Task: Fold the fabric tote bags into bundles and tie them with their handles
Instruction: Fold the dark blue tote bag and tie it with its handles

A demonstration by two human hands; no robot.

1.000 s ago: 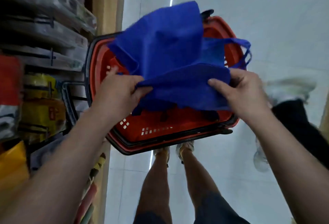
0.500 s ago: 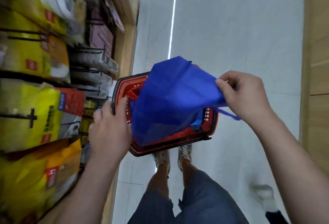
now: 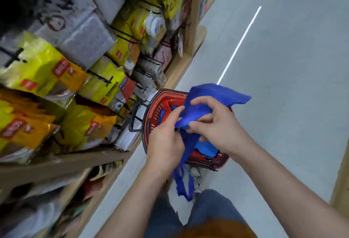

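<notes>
A blue fabric tote bag (image 3: 211,94) is bunched between both hands above a red shopping basket (image 3: 154,113) on the floor. My right hand (image 3: 215,124) grips the folded cloth from the right, its fingers curled round it. From the left, my left hand (image 3: 166,139) pinches the same cloth, forefinger stretched along it. The bag's handles (image 3: 184,183) hang down in loops below my hands. More blue fabric (image 3: 205,149) lies inside the basket, partly hidden by my hands.
Wooden shop shelves (image 3: 181,67) packed with yellow, orange and grey packets (image 3: 37,64) stand close on the left. A grey floor aisle (image 3: 283,67) stretches ahead and to the right. My legs in blue shorts (image 3: 198,213) are below, and a wooden edge (image 3: 341,177) is at the far right.
The bag was spread wide between my hands; now it is gathered into a narrow bunch, both hands close together, handles hanging below. My view has swung towards the shelves.
</notes>
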